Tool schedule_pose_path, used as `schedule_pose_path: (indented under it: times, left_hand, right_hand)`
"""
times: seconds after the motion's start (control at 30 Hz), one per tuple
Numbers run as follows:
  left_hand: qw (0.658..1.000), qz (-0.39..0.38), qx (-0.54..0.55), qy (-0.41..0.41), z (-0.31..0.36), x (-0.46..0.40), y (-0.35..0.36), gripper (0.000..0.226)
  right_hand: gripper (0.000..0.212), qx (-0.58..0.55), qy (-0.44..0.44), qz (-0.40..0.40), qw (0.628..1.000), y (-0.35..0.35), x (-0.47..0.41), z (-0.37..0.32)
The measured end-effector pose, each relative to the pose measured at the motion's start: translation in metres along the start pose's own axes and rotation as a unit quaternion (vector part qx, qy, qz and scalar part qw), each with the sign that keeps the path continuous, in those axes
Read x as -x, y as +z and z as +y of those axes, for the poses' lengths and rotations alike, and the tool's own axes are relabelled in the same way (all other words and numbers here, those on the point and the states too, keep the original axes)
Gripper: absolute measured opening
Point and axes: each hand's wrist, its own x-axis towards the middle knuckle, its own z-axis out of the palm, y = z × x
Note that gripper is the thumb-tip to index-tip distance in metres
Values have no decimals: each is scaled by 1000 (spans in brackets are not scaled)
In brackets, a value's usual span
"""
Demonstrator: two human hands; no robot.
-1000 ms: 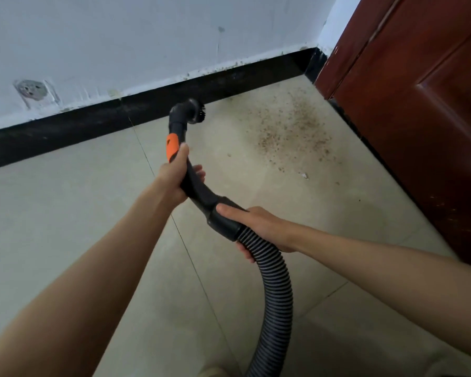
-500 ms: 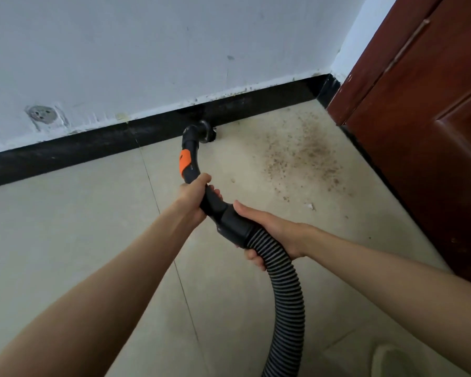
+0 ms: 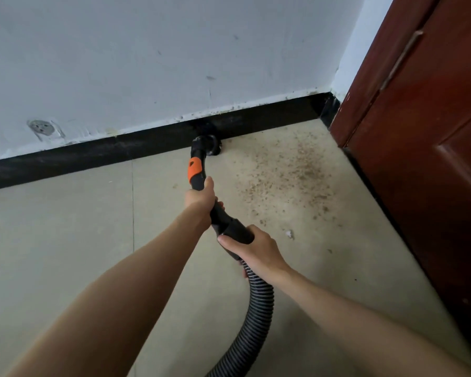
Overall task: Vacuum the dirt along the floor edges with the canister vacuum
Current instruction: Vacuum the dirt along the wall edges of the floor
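Open floor (image 3: 52, 240) left of the hose (image 3: 259, 300). Ahead blocked by baseboard (image 3: 93, 156) and wall (image 3: 147, 50); door (image 3: 433, 159) closes off the right, leaving a narrowing corner strip.

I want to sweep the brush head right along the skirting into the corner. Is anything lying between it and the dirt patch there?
Nothing visible blocks it. The brush head sits at the black skirting, and only bare tile lies between it and the dirt patch to its right. The red door bounds the corner beyond the dirt.
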Motion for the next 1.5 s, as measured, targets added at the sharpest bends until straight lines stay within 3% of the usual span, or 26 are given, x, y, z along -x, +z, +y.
schedule_pose_path:
  times: [0.1,0.37,0.67,1.0,1.17,1.5]
  left_hand:
    - [1000,4,13,-1,-6,4,18,31]
    - [999,32,-10,24,-19,16,81,28]
    - [989,-74,-105,76,-15,38,169,51]
    - [972,-145,-158,94,-1,36,196,36]
    - [973,-142,-153,103,6,32,183,42]
    - [987,-38,-116,108,0,15,91,36]
  right_hand:
    - [62,31,-13,6,999,-26,-6,8]
    - [51,71,-19,33,997,-92,-20,31]
    - [41,-37,-10,114,993,-137,-19,56]
    - [38,-96,-4,156,983,-145,-25,50]
    - [38,-116,-14,117,986,-134,-27,40]
    - [39,-139,-19,-9,990,-69,-15,32]
